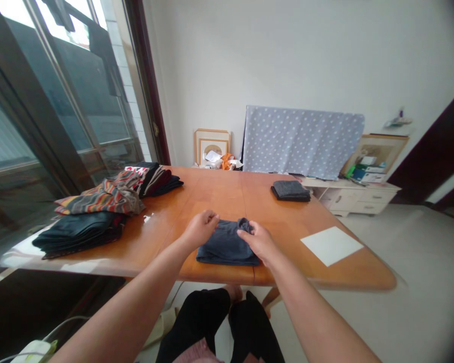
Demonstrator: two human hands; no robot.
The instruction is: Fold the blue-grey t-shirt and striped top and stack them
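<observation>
A folded dark blue cloth (224, 248) lies near the front edge of the wooden table (227, 194). My left hand (201, 227) pinches its far left corner, fingers closed on the fabric. On the right, my right hand (258, 241) rests on the cloth with its fingers curled over the far edge. Both forearms reach in from below.
A folded dark grey cloth (290, 190) sits at the table's far right. Several folded garments, striped and dark (98, 212), are piled on the left by the window. A white sheet (331, 245) lies at the front right. A low cabinet (357, 199) stands behind.
</observation>
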